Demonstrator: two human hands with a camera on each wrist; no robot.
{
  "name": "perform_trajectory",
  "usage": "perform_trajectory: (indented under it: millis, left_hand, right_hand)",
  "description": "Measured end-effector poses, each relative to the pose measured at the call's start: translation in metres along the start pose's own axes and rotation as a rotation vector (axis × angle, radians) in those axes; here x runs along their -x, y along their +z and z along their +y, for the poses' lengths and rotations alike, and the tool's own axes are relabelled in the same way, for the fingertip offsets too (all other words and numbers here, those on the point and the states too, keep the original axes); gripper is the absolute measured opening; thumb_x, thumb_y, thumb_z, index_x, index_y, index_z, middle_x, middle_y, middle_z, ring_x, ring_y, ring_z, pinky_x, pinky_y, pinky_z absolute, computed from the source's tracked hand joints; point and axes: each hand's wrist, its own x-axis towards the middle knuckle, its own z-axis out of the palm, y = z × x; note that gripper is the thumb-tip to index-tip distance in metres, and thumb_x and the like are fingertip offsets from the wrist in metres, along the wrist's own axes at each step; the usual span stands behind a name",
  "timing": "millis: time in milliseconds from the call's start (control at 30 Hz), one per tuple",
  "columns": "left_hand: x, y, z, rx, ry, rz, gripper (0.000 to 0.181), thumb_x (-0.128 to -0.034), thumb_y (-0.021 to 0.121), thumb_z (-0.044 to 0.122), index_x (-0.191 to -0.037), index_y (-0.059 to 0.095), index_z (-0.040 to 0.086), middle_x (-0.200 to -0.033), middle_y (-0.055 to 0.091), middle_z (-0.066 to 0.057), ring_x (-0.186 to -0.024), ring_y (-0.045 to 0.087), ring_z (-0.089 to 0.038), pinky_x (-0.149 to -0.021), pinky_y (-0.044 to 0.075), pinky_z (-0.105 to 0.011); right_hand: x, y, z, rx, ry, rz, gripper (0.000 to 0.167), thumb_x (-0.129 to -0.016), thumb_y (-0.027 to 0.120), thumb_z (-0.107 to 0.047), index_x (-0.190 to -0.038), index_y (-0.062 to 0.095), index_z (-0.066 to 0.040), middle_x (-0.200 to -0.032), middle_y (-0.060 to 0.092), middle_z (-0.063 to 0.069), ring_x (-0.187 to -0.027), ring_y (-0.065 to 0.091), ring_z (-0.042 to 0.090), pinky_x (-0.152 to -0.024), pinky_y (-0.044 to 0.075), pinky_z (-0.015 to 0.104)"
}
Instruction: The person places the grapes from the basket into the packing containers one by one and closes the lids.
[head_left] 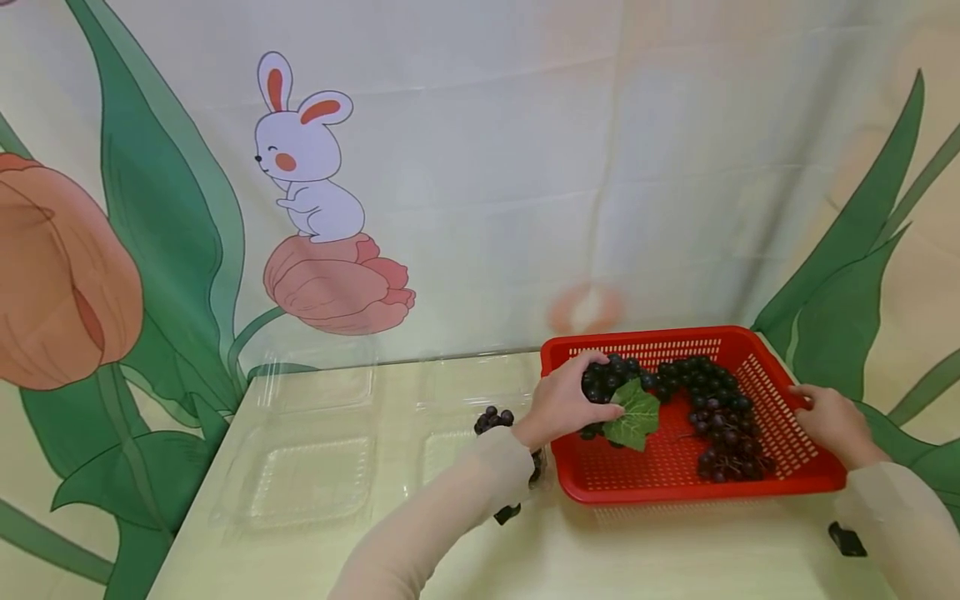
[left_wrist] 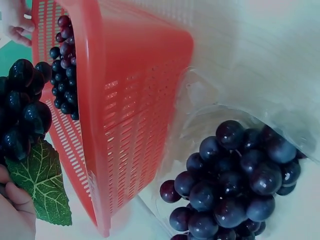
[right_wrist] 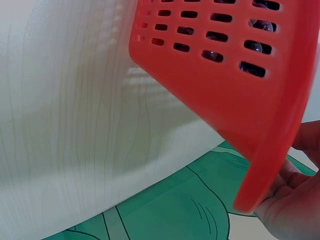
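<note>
In the head view my left hand [head_left: 564,402] grips a dark grape bunch [head_left: 600,382] with a green leaf [head_left: 634,415], over the left end of the red basket [head_left: 637,493]. The left wrist view shows the same bunch [left_wrist: 25,107] and leaf [left_wrist: 41,182] beside my fingers. My right hand [head_left: 834,423] holds the basket's right rim; the right wrist view shows that hand [right_wrist: 295,200] at the basket's edge. More dark grapes [head_left: 697,379] and reddish grapes [head_left: 727,437] lie inside the basket. Another bunch [left_wrist: 230,180] sits in a clear container left of the basket.
Clear plastic containers [head_left: 311,479] stand on the pale table [head_left: 600,558] at the left, with others [head_left: 472,379] behind and nearer the basket. A small black object [head_left: 847,539] lies at the right front. A printed curtain [head_left: 480,167] hangs behind the table.
</note>
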Motion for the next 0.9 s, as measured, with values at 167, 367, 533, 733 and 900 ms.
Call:
perform_trajectory:
  millis: [167, 367, 533, 733, 900]
  left_hand:
    - [0.007, -0.006, -0.002, 0.012, 0.008, -0.013, 0.059, -0.0679, 0.071, 0.043, -0.119, 0.045, 0.029, -0.124, 0.05, 0.01, -0.105, 0.053, -0.013, -0.084, 0.044, -0.032]
    - [0.016, -0.014, -0.006, 0.06, -0.002, -0.025, 0.057, -0.0692, 0.071, 0.042, -0.119, 0.044, 0.03, -0.123, 0.051, 0.009, -0.102, 0.053, -0.014, -0.082, 0.044, -0.033]
    - [0.022, -0.022, -0.011, 0.104, -0.017, -0.01, 0.058, -0.0684, 0.071, 0.043, -0.118, 0.045, 0.031, -0.124, 0.05, 0.008, -0.104, 0.052, -0.015, -0.083, 0.044, -0.034]
    - [0.031, -0.032, -0.018, 0.163, -0.073, -0.004, 0.057, -0.0676, 0.072, 0.044, -0.116, 0.044, 0.034, -0.129, 0.046, 0.008, -0.114, 0.047, -0.016, -0.088, 0.041, -0.039]
    - [0.038, -0.039, -0.025, 0.169, -0.093, 0.021, 0.057, -0.0671, 0.072, 0.044, -0.115, 0.044, 0.035, -0.132, 0.044, 0.004, -0.118, 0.044, -0.018, -0.09, 0.04, -0.042]
  right_hand:
    - [-0.001, 0.0, -0.001, -0.002, 0.01, -0.007, 0.042, -0.085, 0.04, -0.004, -0.123, 0.037, 0.012, -0.101, 0.044, 0.034, -0.056, 0.042, 0.019, -0.045, 0.032, 0.028]
    - [-0.001, 0.001, -0.001, -0.007, 0.009, -0.007, 0.043, -0.085, 0.039, -0.005, -0.124, 0.037, 0.012, -0.096, 0.045, 0.03, -0.051, 0.04, 0.018, -0.044, 0.032, 0.028]
    - [-0.001, 0.001, -0.002, -0.01, 0.009, -0.011, 0.043, -0.085, 0.039, -0.005, -0.124, 0.036, 0.012, -0.097, 0.045, 0.031, -0.051, 0.04, 0.018, -0.044, 0.033, 0.028]
    - [0.0, 0.001, -0.003, -0.001, 0.011, -0.017, 0.042, -0.085, 0.04, -0.005, -0.124, 0.037, 0.013, -0.105, 0.043, 0.036, -0.059, 0.043, 0.02, -0.046, 0.033, 0.028]
    - [0.001, 0.0, -0.002, 0.011, 0.003, -0.01, 0.042, -0.085, 0.042, -0.004, -0.123, 0.037, 0.013, -0.1, 0.044, 0.034, -0.057, 0.042, 0.02, -0.046, 0.031, 0.029]
